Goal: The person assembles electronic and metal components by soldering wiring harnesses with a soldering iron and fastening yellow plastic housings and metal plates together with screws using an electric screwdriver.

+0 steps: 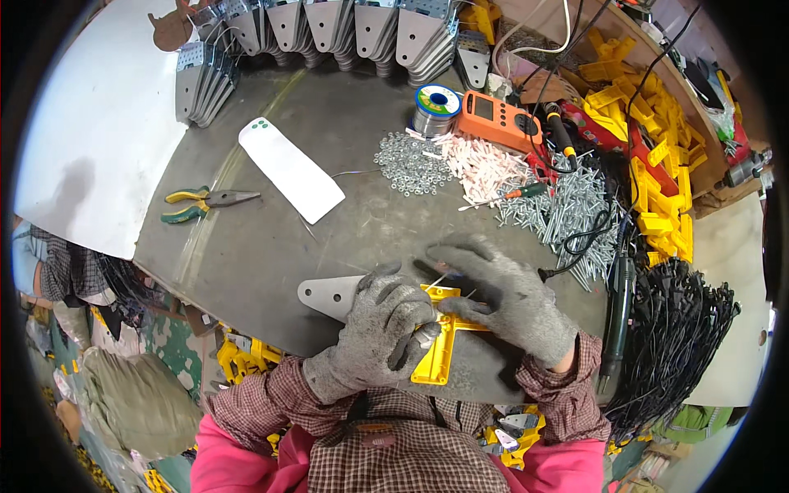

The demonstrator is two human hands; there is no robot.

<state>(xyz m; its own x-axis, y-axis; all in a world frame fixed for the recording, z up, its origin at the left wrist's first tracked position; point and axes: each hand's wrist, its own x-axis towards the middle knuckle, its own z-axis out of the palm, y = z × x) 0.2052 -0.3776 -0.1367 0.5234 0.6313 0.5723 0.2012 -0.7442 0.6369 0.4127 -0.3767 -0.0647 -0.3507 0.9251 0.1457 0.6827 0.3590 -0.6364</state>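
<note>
My left hand (pixel 380 333), in a grey glove, is closed on a yellow plastic housing (pixel 444 349) with raised walls and an open T-shaped frame. A grey metal plate (pixel 329 296) with holes sticks out to the left from under that hand. My right hand (pixel 505 292), also gloved, hovers over the housing's upper right. Its fingers are slightly blurred and stand apart from the thumb, which is close to the housing. A thin pale wire (pixel 436 282) shows between the hands; whether the right fingers touch it is unclear.
Beyond my hands are washers (pixel 411 164), pink-white sleeves (pixel 481 168), screws (pixel 567 218), a solder spool (pixel 437 107) and an orange meter (pixel 497 122). Pliers (pixel 205 204) and a white strip (pixel 289 171) lie left. Black cables (pixel 674 345) and a power screwdriver (pixel 620 312) are right; stacked plates (pixel 329 33) line the back.
</note>
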